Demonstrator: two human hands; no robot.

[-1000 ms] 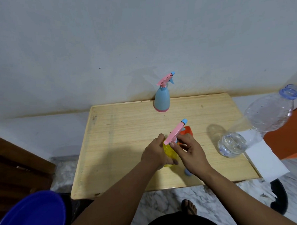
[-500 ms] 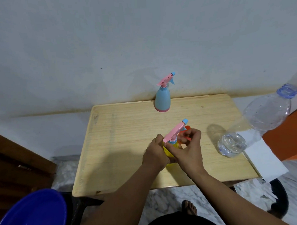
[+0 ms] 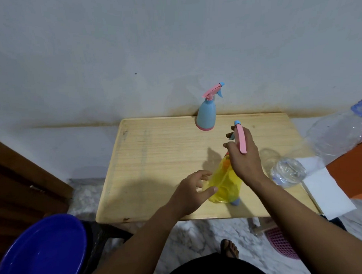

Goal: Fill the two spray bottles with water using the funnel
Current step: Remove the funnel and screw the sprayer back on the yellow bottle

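My right hand [image 3: 243,157] is shut on the pink spray head [image 3: 240,137], held up clear of the yellow spray bottle [image 3: 224,185]. That bottle stands near the front of the wooden table [image 3: 156,158] with its neck uncovered. My left hand [image 3: 192,191] rests beside it with fingers apart, the thumb touching its side. An orange funnel [image 3: 226,163] shows just behind the yellow bottle, mostly hidden. The blue spray bottle [image 3: 206,115], pink head on, stands at the table's back edge. A large clear water bottle [image 3: 328,144] leans at the right, uncapped.
A small blue cap [image 3: 235,202] lies by the yellow bottle's base. A white sheet [image 3: 331,191] overhangs the table's right edge. A blue basin [image 3: 42,252] sits lower left, a pink perforated item [image 3: 282,242] on the floor, a wall behind.
My right hand has lifted the spray head off the yellow bottle and raised it up and to the right. My left hand has loosened its grip on the bottle.
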